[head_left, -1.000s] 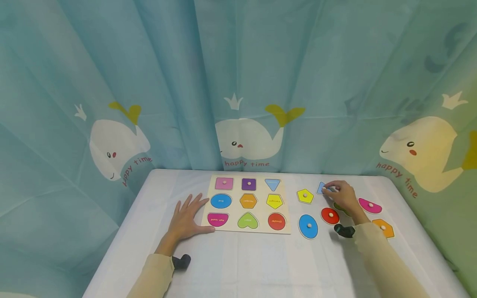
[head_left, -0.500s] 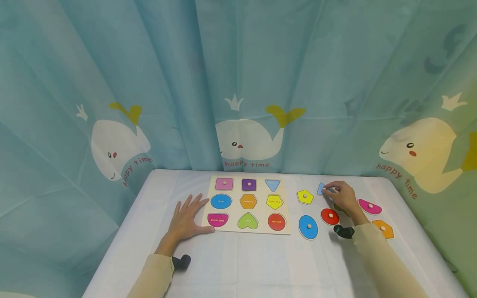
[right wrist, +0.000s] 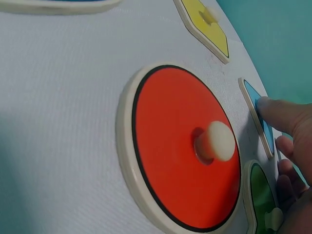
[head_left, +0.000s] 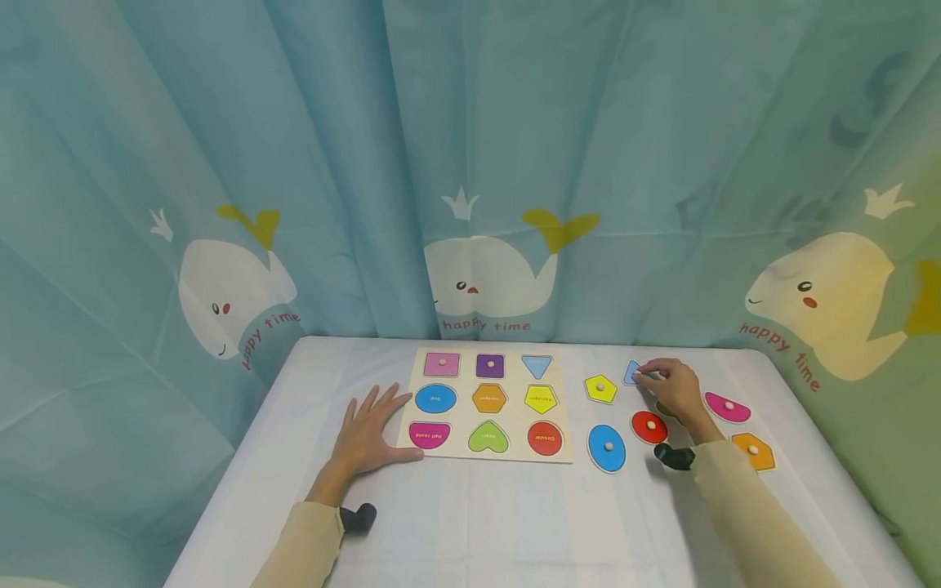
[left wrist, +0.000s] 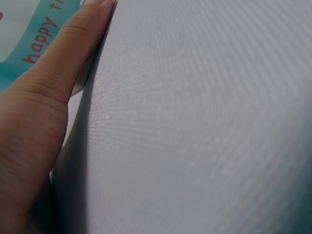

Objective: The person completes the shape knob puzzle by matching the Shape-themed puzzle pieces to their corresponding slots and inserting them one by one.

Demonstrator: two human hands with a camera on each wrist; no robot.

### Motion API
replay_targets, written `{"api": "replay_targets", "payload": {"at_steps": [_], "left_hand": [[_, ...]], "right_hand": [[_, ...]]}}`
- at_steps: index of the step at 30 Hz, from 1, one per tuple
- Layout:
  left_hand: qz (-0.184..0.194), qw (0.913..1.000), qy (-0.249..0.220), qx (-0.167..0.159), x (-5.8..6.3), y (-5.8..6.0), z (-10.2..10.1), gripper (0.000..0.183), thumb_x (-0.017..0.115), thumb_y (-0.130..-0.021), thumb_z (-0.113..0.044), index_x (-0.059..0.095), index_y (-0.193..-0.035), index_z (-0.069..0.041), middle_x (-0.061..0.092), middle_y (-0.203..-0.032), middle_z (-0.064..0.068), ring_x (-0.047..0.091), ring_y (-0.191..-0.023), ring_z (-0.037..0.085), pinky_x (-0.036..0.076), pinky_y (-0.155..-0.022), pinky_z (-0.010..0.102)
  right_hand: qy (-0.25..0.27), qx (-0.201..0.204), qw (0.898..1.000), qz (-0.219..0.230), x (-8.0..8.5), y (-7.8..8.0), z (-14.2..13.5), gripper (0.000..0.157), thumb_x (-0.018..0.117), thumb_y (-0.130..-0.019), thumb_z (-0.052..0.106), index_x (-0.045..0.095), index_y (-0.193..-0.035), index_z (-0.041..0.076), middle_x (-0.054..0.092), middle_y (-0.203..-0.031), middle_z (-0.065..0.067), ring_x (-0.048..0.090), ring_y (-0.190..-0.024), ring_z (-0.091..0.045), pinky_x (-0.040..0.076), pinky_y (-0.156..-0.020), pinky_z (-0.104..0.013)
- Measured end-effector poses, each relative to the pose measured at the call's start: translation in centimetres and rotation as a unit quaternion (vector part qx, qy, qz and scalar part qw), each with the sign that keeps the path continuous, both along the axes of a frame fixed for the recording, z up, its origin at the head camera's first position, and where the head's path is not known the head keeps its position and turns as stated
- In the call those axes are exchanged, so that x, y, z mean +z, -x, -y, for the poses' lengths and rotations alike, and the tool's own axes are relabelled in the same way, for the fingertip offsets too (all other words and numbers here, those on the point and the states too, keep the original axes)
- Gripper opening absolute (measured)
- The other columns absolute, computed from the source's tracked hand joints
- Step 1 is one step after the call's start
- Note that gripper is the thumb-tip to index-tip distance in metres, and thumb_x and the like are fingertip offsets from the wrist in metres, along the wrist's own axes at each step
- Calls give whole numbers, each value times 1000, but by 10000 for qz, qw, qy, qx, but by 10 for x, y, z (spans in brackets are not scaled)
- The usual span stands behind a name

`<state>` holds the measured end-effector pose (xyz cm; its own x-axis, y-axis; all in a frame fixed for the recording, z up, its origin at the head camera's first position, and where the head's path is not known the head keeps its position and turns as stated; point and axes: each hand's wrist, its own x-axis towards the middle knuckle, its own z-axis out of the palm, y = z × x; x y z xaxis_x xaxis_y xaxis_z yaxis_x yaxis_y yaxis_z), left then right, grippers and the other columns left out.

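Observation:
My right hand (head_left: 678, 394) pinches the knob of a light blue triangle puzzle piece (head_left: 630, 376), which lies on the table at the back right. In the right wrist view the thumb meets the triangle piece (right wrist: 265, 134), hiding its knob. Beneath that hand a green piece (right wrist: 262, 190) is partly covered. My left hand (head_left: 366, 433) rests with fingers spread at the left edge of the puzzle board (head_left: 459, 455), its thumb along the near left corner. On the board, pink and purple squares with knobs sit in place; the triangle recess (head_left: 537, 367) shows its printed label.
Around the right hand lie a yellow pentagon (head_left: 600, 389), a blue oval (head_left: 606, 448), a red circle (head_left: 649, 427), a magenta half round (head_left: 728, 407) and an orange hexagon (head_left: 753, 452). A curtain (head_left: 470, 163) hangs behind the white table (head_left: 470, 523).

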<state>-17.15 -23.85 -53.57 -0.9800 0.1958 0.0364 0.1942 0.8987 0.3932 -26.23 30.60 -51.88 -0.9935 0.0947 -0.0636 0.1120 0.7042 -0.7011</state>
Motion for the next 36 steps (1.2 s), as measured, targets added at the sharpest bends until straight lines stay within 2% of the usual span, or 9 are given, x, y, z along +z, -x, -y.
{"api": "replay_targets", "payload": {"at_steps": [6, 12, 21, 36], "left_hand": [[168, 9999, -21, 16, -1, -1, 0, 105, 80, -68, -70, 47, -155, -22, 34, -166, 11, 16, -155, 43, 5, -120, 71], [164, 9999, -38, 40, 0, -4, 1, 105, 81, -68, -70, 47, -155, -22, 35, -165, 12, 17, -155, 43, 6, -119, 72], [164, 9998, -90, 17, 1, -5, 2, 106, 80, -68, -71, 47, -155, -22, 34, -166, 12, 16, -155, 43, 4, -120, 71], [62, 10000, -51, -4, 4, -2, -1, 105, 81, -68, -69, 48, -155, -20, 35, -165, 12, 18, -154, 44, 6, -119, 72]], "right_hand": [[-48, 45, 10000, -15, 1, -1, 3, 30, 67, -99, 20, 70, -119, -3, 51, -136, -30, 44, -125, -51, 46, -104, -63], [-7, 59, 9999, 115, 9, 3, 8, 33, 67, -100, 22, 68, -124, 0, 47, -142, -30, 45, -124, -49, 46, -105, -63], [-30, 470, 9976, -503, 27, 8, 31, 28, 67, -99, 16, 71, -119, -3, 51, -139, -31, 48, -124, -50, 43, -105, -65], [65, 891, 9933, -727, 37, 25, 77, 23, 69, -98, 16, 75, -113, 1, 59, -133, -26, 52, -123, -47, 45, -103, -63]]}}
